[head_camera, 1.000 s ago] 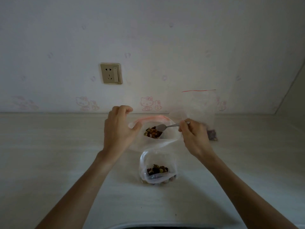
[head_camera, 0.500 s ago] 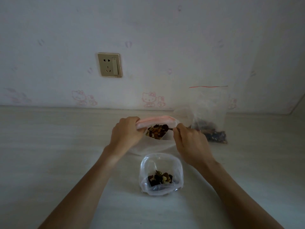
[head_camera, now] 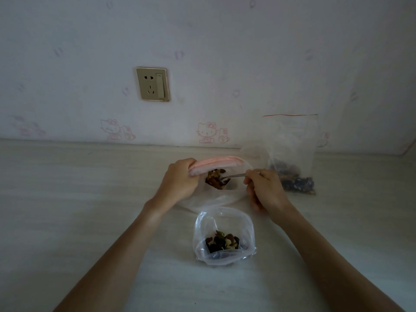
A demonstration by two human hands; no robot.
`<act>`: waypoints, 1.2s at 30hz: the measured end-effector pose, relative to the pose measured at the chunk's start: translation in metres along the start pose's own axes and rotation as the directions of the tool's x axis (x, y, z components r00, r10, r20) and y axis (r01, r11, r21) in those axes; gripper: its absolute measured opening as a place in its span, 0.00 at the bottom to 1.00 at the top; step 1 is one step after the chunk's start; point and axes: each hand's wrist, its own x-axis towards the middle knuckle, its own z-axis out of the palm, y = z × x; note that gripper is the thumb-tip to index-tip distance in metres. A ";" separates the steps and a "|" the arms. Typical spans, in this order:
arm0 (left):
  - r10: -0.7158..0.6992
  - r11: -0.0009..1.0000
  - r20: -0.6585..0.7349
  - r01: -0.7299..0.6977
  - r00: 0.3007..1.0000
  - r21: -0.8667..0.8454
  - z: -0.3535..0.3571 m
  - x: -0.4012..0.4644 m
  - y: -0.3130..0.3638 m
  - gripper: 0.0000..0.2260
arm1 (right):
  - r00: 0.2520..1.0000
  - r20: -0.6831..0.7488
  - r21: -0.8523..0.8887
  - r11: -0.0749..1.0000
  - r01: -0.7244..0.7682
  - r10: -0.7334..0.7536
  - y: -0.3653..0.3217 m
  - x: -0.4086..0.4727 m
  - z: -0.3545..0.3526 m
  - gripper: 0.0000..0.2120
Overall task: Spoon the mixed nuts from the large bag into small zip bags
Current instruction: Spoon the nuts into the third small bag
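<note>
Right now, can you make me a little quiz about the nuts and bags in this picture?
1. True or false: the left hand holds the pink rim of the large bag.
2. What does the right hand hold? A) spoon B) fork C) scissors
3. Fill in: the small open bag nearest the camera has some ____ inside.

Key:
1. True.
2. A, the spoon, its bowl down among the nuts.
3. Nuts.
</note>
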 end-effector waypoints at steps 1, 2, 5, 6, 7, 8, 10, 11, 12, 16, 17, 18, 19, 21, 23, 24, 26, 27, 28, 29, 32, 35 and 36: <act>-0.004 1.000 0.012 0.004 1.000 -0.028 0.000 0.000 0.000 0.04 | 1.000 0.018 0.028 0.999 -0.022 0.021 0.001 -0.001 0.001 0.16; -0.006 0.998 0.025 0.007 1.000 -0.055 0.000 0.000 0.000 0.04 | 0.999 0.030 0.053 0.998 -0.041 0.039 0.002 -0.001 0.002 0.16; -0.016 0.993 0.048 0.022 0.999 -0.113 0.000 0.001 -0.001 0.02 | 0.996 0.052 0.109 0.991 -0.082 0.077 0.003 -0.001 0.003 0.17; -0.019 0.990 0.045 0.025 0.999 -0.139 0.000 0.002 -0.001 0.02 | 0.994 0.057 0.128 0.987 -0.096 0.089 0.002 -0.001 0.002 0.17; -0.021 0.985 0.041 0.028 0.999 -0.172 0.000 0.002 -0.001 0.03 | 0.993 0.062 0.146 0.983 -0.110 0.102 0.002 -0.001 0.001 0.17; -0.024 0.978 0.043 0.032 0.999 -0.208 -0.001 0.003 -0.001 0.04 | 0.991 0.068 0.160 0.980 -0.122 0.112 0.001 -0.002 -0.001 0.16; -0.026 0.963 0.057 0.040 0.998 -0.267 -0.003 0.004 -0.001 0.03 | 0.989 0.075 0.181 0.973 -0.141 0.130 -0.001 -0.003 -0.003 0.16; -0.024 0.957 0.065 0.042 0.998 -0.285 -0.005 0.004 0.000 0.03 | 0.988 0.077 0.192 0.970 -0.150 0.137 -0.001 -0.004 -0.004 0.16; -0.020 0.955 0.071 0.040 0.997 -0.294 -0.006 0.004 0.000 0.02 | 0.986 0.077 0.203 0.966 -0.157 0.144 -0.002 -0.005 -0.004 0.15; 0.012 0.983 0.012 -0.010 1.000 -0.186 -0.008 0.002 -0.001 0.07 | 0.986 0.060 0.222 0.961 -0.168 0.158 -0.001 -0.009 -0.009 0.16; 0.028 0.989 -0.014 -0.030 1.000 -0.145 -0.008 0.001 0.000 0.08 | 0.986 0.055 0.220 0.961 -0.167 0.159 -0.001 -0.010 -0.010 0.16; 0.043 0.993 -0.037 -0.047 0.998 -0.108 -0.009 0.001 0.000 0.08 | 0.986 0.051 0.217 0.962 -0.166 0.158 -0.001 -0.011 -0.011 0.16; 0.051 0.995 -0.052 -0.055 0.997 -0.080 -0.010 0.000 0.001 0.07 | 0.986 0.047 0.211 0.964 -0.163 0.157 -0.001 -0.012 -0.013 0.16; 0.051 0.996 -0.070 -0.056 0.996 -0.075 -0.012 -0.002 0.001 0.08 | 0.987 0.039 0.199 0.967 -0.158 0.154 -0.002 -0.013 -0.015 0.16; 0.047 0.995 -0.086 -0.054 0.995 -0.083 -0.015 -0.005 0.001 0.15 | 0.989 0.034 0.203 0.968 -0.147 0.143 -0.005 -0.015 -0.018 0.16; 0.050 0.995 -0.096 -0.059 0.994 -0.086 -0.016 -0.008 0.001 0.17 | 0.991 0.036 0.205 0.969 -0.137 0.132 -0.006 -0.017 -0.019 0.16; 0.066 0.991 -0.126 -0.080 0.990 -0.107 -0.020 -0.013 0.002 0.20 | 0.993 0.046 0.208 0.971 -0.115 0.108 -0.010 -0.021 -0.022 0.16; 0.075 0.989 -0.146 -0.092 0.986 -0.116 -0.022 -0.017 0.002 0.20 | 0.994 0.052 0.208 0.972 -0.105 0.096 -0.012 -0.024 -0.023 0.16; 0.086 0.987 -0.167 -0.106 0.982 -0.118 -0.023 -0.021 0.003 0.20 | 0.995 0.058 0.210 0.973 -0.095 0.085 -0.014 -0.027 -0.025 0.16; 0.100 0.986 -0.190 -0.123 0.977 -0.110 -0.026 -0.025 0.003 0.21 | 0.995 0.064 0.214 0.973 -0.085 0.073 -0.017 -0.031 -0.026 0.16; 0.165 0.981 -0.272 -0.186 0.948 -0.051 -0.033 -0.042 0.004 0.20 | 0.996 0.082 0.249 0.967 -0.044 0.024 -0.026 -0.044 -0.032 0.16; 0.215 0.972 -0.337 -0.233 0.917 -0.015 -0.039 -0.061 0.008 0.16 | 0.995 0.096 0.273 0.962 -0.005 -0.022 -0.034 -0.060 -0.039 0.16; 0.217 0.972 -0.345 -0.235 0.913 -0.010 -0.040 -0.068 0.010 0.14 | 0.994 0.100 0.278 0.961 0.003 -0.032 -0.036 -0.066 -0.042 0.16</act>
